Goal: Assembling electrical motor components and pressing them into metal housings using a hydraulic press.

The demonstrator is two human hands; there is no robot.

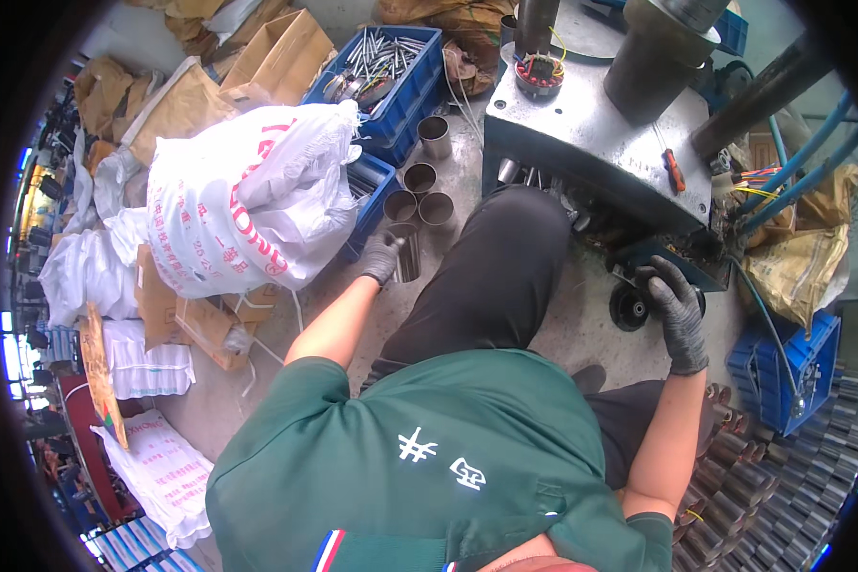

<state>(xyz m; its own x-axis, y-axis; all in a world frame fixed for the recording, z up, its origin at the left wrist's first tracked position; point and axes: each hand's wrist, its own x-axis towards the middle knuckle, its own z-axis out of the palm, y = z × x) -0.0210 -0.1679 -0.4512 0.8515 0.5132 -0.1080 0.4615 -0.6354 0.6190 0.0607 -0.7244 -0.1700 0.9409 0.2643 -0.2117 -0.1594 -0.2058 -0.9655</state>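
Note:
My left hand, in a grey glove, has its fingers closed on the edge of a metal sleeve, an open-ended cylinder standing beside my knee. Just beyond it, several similar metal sleeves stand upright on the floor. On the right, my gloved right hand is beside the machine's underside, above a black wheel. Its fingers are curled near a small pale metal piece; what they grip, if anything, is hidden.
The metal machine block carries a screwdriver and a wired round part. A white woven sack and a blue crate of metal rods stand left. Stacked metal cylinders and a blue crate are right.

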